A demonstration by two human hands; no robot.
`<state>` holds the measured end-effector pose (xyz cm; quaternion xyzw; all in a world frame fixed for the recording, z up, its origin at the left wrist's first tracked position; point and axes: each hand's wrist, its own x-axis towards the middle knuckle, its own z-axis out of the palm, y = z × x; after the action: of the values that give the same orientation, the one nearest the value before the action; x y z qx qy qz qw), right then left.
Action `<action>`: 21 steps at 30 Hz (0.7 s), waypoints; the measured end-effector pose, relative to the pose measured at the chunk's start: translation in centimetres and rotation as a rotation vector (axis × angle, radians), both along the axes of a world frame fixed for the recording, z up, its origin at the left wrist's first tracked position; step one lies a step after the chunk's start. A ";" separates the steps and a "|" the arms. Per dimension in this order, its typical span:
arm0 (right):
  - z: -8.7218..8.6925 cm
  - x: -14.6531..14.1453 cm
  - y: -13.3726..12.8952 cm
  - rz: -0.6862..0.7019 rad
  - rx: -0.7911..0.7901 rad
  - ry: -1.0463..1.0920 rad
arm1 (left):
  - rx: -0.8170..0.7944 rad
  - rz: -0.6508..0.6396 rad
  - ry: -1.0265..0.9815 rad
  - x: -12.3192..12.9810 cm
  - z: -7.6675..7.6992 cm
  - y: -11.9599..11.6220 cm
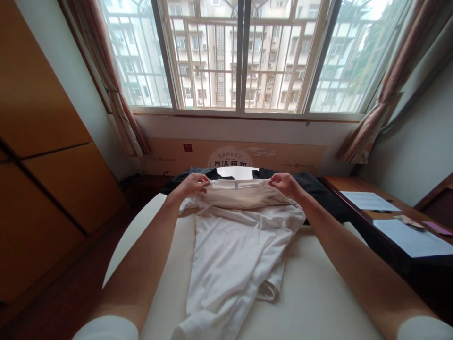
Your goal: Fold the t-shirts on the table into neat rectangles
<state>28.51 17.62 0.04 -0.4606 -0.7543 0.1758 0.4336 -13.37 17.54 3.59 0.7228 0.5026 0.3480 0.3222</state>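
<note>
A white T-shirt (pixel 237 250) lies on a round white table (pixel 318 283), its neckline away from me and its lower part wrinkled and bunched toward me. At the left of the collar, my left hand (pixel 194 184) pinches the fabric between thumb and fingers. My right hand (pixel 286 185) grips the other side of the neckline the same way. Between them the collar is stretched nearly straight, with a small label showing at its middle. One sleeve or hem edge curls open at the lower right of the shirt.
Dark clothing (pixel 304 189) lies at the table's far edge on both sides. To the right, a wooden desk (pixel 382 217) bears papers (pixel 414 236) and small items. A printed cardboard panel (pixel 170 160) stands below the window. A wooden cabinet (pixel 46 189) fills the left.
</note>
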 end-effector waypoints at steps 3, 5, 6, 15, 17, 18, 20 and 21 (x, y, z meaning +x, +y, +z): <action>0.6 0.9 -0.2 -0.067 0.057 -0.016 | 0.182 0.100 0.069 0.2 0.5 0.0; 0.9 1.2 -0.4 -0.126 0.074 -0.048 | 0.310 0.187 0.158 0.4 1.0 -0.2; 1.1 1.3 -0.4 -0.145 0.059 -0.056 | 0.365 0.217 0.197 0.6 1.3 -0.3; 1.9 -0.7 3.5 -0.091 -0.386 0.094 | 0.569 0.335 0.439 2.7 2.8 2.6; 2.0 -1.0 5.5 -0.108 -0.412 0.085 | 0.566 0.373 0.490 3.2 2.9 4.2; 2.0 -1.2 6.5 -0.124 -0.411 0.076 | 0.552 0.402 0.510 3.5 3.0 5.0; 1.9 -1.5 8.3 -0.163 -0.385 0.041 | 0.488 0.470 0.533 4.1 2.9 6.6; 1.7 -1.8 9.1 -0.180 -0.364 0.014 | 0.450 0.502 0.535 4.4 2.7 7.4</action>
<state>26.75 26.67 1.70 -0.5955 -0.6629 0.2729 0.3626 -9.00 24.92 6.32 0.6953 0.6403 0.3167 -0.0797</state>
